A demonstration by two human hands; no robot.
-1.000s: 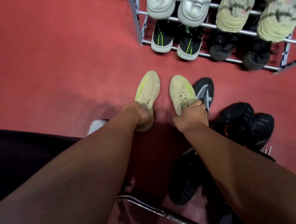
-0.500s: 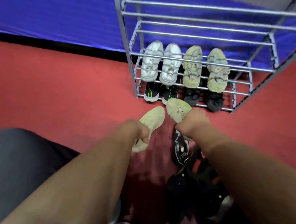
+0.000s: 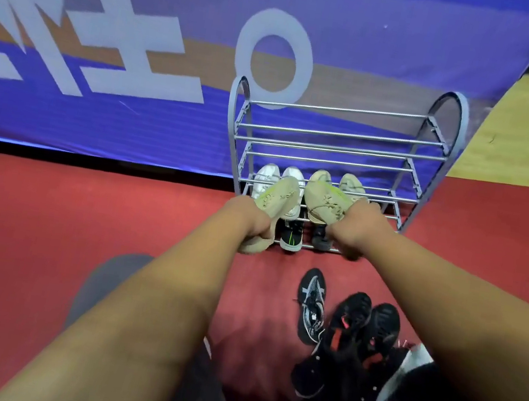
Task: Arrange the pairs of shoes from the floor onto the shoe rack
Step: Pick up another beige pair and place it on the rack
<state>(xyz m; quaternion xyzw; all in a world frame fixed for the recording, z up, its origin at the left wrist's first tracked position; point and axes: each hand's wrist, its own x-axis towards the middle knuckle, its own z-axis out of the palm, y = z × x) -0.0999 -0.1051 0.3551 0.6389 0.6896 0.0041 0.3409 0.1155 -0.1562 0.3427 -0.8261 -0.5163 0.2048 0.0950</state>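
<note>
Left hand [image 3: 254, 224] clenched round the heel of one pale beige knit shoe [image 3: 275, 198]; right hand [image 3: 353, 230] clenched round the heel end of its mate [image 3: 325, 201]. Both shoes are off the floor, toes pointing forward, held in front of the grey metal shoe rack [image 3: 340, 150] at about the level of its lower tiers. The left shoe's heel sags below the fist, so the upper looks soft and pliable; judged light, since each is carried by one hand at an outstretched arm. The knit should not be slippery, and nothing here looks fragile. The heel collar is the sensible hold: it leaves the toe free to slide over the rails. The soft sole may droop between the bars, so it should rest across two rails. The rack's two lowest tiers are occupied: a white pair [image 3: 268, 176] and a beige pair [image 3: 350, 184] on one, dark shoes [image 3: 292, 236] beneath. The upper rails are bare. On the red floor [image 3: 79, 223] remain a black-and-white sneaker [image 3: 310, 306] and a black pair with red accents [image 3: 359, 336]. Against half a second ago: the shoes hung low near the rack's foot; now they are raised and level with each other, the view is tilted upward, and the banner [image 3: 142, 42] fills the top.
</note>
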